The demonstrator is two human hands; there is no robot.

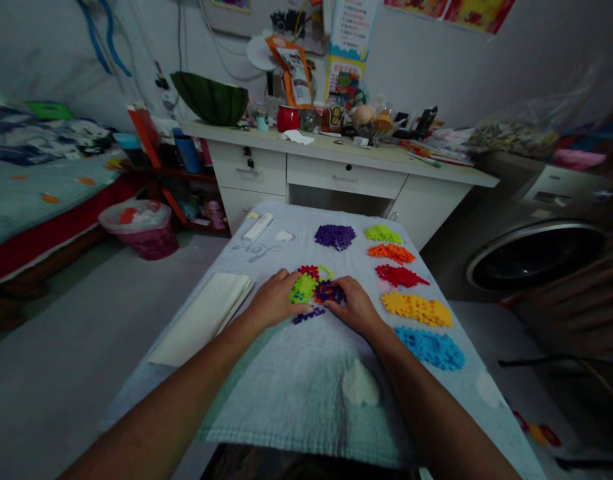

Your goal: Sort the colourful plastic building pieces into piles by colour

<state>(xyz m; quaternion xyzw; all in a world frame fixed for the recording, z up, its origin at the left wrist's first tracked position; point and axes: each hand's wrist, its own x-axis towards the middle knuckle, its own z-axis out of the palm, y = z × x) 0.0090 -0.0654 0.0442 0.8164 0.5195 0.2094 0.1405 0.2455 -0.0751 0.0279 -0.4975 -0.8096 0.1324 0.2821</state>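
Across the counter (151,400): pale towel (286,393) spread flat, carrying everything below.
Left edge: folded cloth (206,317), cream, lying apart from the plastic pieces.
Right side, near to far: blue heap (430,348), yellow heap (416,309), red heap (400,275), orange heap (391,253), green heap (383,234), each of a single colour and set in a row.
Far middle: purple heap (335,236), also a single colour, beside the green heap.
Left hand (276,301): laid flat and released, fingertips resting on the lime piece (303,289).
Right hand (353,307): fingers curled over the purple piece (329,291); gripped or only pressed, cannot tell.
Between the hands: mixed cluster (316,287) of lime, purple, red and yellow pieces, touching one another.
Just in front: purple strip (309,315), lying loose on the towel.
Done, by the look: six heaps already separated by colour.
Left, by the look: only the small mixed cluster and the loose strip.
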